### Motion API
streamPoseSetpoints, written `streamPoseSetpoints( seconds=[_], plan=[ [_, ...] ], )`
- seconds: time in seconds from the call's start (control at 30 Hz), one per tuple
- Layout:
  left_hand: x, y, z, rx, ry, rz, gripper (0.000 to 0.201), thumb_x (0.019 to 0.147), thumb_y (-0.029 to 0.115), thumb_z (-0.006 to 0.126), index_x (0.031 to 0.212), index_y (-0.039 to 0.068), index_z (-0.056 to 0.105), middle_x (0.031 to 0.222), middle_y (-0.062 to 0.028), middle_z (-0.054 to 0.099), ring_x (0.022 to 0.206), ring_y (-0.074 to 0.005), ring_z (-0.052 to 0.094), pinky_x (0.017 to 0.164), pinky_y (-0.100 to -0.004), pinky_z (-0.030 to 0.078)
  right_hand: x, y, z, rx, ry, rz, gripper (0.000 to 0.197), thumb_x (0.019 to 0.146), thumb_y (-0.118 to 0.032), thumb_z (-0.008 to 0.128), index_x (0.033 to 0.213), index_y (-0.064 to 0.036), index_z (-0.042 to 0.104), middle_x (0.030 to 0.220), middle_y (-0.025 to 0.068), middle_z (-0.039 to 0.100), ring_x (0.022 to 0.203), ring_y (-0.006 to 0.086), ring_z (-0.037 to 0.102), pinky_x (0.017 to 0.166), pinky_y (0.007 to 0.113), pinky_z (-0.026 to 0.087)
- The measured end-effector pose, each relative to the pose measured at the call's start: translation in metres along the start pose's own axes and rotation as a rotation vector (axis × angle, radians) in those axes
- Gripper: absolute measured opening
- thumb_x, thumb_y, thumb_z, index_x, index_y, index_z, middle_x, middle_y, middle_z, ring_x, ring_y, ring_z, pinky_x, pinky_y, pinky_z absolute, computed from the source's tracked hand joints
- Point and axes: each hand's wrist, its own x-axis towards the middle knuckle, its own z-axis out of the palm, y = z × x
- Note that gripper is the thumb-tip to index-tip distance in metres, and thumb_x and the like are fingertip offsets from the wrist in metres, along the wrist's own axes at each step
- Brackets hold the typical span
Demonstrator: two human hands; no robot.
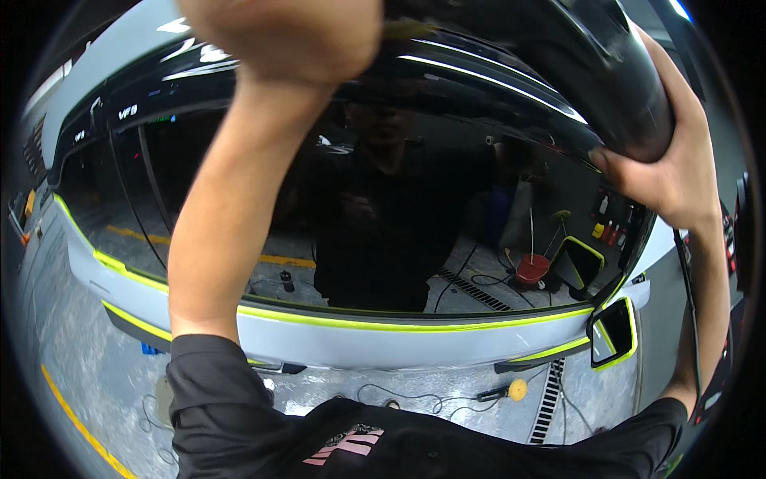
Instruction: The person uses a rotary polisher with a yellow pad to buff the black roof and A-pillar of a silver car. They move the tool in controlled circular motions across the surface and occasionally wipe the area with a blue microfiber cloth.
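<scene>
My right hand [674,172] is wrapped around the thick black body of a polisher [630,96] at the upper right, thumb on its near side. The tool reaches toward the top middle, where a dull yellowish pad edge [408,30] shows against dark glossy bodywork. My left hand [291,36] is raised at the top edge, blurred and beside the tool's far end; its fingers are out of sight. Below both arms lies the dark side window [479,263] of a light grey car [383,347] with yellow-green trim, reflecting a person in black and the workshop.
The side mirror [613,334] sticks out at the right. Another polisher with a yellow pad [517,389] lies on the wet-looking floor, its cable [431,397] trailing left. A floor drain [548,403] runs beside it. A dark cord [688,295] hangs along my right forearm.
</scene>
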Motion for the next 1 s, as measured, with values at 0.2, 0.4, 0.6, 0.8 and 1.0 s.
streamPoseSetpoints(
  seconds=[0.2,0.4,0.6,0.8,1.0],
  plan=[
    [0.004,-0.007,-0.015,-0.532,-0.02,-0.164,0.049,0.105,0.029,0.036,0.113,-0.013,0.061,0.102,-0.0239,0.07,0.092,-0.0274,0.07,0.087,-0.0348,0.056,0.009,0.005,-0.003,-0.008,-0.037,0.019,0.099,0.058,-0.027,0.076,0.149,-0.0024,0.048,0.127,0.0188,0.065,0.116,0.0311,0.065,0.105,0.041,0.049],
    [-0.005,0.0,0.02,-0.539,0.076,-0.145,0.05,0.105,0.03,0.037,0.111,-0.013,0.061,0.105,-0.0244,0.069,0.095,-0.0272,0.069,0.087,-0.034,0.056,-0.005,0.022,-0.008,0.0,-0.048,0.025,0.099,0.057,-0.028,0.076,0.149,-0.0029,0.049,0.125,0.0187,0.066,0.113,0.0312,0.066,0.104,0.041,0.049],
    [-0.004,-0.016,0.04,-0.163,-0.081,0.192,0.052,0.103,0.031,0.039,0.103,-0.016,0.063,0.102,-0.0221,0.068,0.093,-0.0249,0.069,0.084,-0.0308,0.057,-0.029,0.052,-0.018,0.007,-0.055,0.031,0.099,0.057,-0.029,0.076,0.148,-0.0033,0.049,0.123,0.0187,0.066,0.111,0.0313,0.066,0.102,0.041,0.05],
    [-0.017,-0.002,0.095,-0.151,-0.024,0.059,0.051,0.103,0.028,0.035,0.102,-0.015,0.063,0.098,-0.02,0.066,0.091,-0.0237,0.068,0.083,-0.0303,0.057,-0.056,0.082,-0.026,0.018,-0.05,0.041,0.098,0.056,-0.03,0.076,0.148,-0.0037,0.05,0.121,0.0186,0.067,0.109,0.0314,0.067,0.101,0.041,0.05],
    [-0.031,-0.009,0.138,-0.386,0.072,-0.079,0.042,0.103,0.021,0.031,0.107,-0.009,0.059,0.104,-0.0202,0.064,0.093,-0.0259,0.067,0.088,-0.0347,0.055,-0.077,0.106,-0.032,0.036,-0.035,0.052,0.098,0.056,-0.031,0.075,0.147,-0.0041,0.051,0.12,0.0185,0.067,0.106,0.0315,0.067,0.1,0.041,0.051]
  ],
)
